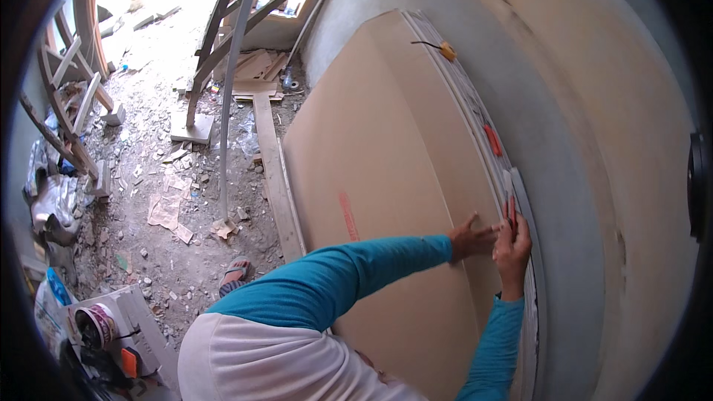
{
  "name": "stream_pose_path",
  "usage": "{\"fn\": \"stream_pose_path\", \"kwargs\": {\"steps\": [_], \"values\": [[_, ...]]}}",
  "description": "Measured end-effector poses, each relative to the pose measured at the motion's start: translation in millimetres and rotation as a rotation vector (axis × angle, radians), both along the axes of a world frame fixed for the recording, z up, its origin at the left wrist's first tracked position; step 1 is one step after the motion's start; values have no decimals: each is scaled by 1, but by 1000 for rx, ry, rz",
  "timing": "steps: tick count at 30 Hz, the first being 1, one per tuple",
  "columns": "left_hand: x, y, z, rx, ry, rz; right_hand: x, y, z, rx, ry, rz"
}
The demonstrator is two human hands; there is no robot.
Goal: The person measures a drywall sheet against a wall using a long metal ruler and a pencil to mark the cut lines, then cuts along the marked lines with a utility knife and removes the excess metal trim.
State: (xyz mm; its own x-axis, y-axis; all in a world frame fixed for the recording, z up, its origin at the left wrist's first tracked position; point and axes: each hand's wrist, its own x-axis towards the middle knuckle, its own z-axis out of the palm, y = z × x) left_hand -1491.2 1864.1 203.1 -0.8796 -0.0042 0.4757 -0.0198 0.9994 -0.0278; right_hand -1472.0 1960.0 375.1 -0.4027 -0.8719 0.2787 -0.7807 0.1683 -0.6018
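A stack of large brown-faced boards [371, 134] leans on the wall, with its pale edges along the top right. My right hand [512, 252] is closed around a slim red-and-grey utility knife [510, 206], which points up along those edges. Its tip is too small to make out. Beside it, my left hand [473, 238] rests on the brown face of the front board with its fingers apart, close to the right hand. Farther along the edges lie a red-handled tool [492, 140] and a yellow tape measure [447, 50] with a black strap.
A wooden plank [273, 171] runs along the foot of the boards. Rubble and torn paper [165, 209] litter the floor. Curved wooden props and a pole [232, 89] stand at the upper left. At the lower left, a bucket [96, 324] sits by a grey block with an orange item [129, 362].
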Motion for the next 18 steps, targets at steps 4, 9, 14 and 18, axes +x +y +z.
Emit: {"fn": "stream_pose_path", "kwargs": {"steps": [4,9,14,18], "values": [[-15,-25,-26,161,587,84,31,-140,-23,-130,521,279],[10,-84,-55,253,349,57,60,-311,-75,-53,489,425],[44,-138,-63,1364,411,-358,77,-469,-118,-113,603,470],[52,-146,-61,1443,376,-461,92,-574,-133,-59,725,446]]}}
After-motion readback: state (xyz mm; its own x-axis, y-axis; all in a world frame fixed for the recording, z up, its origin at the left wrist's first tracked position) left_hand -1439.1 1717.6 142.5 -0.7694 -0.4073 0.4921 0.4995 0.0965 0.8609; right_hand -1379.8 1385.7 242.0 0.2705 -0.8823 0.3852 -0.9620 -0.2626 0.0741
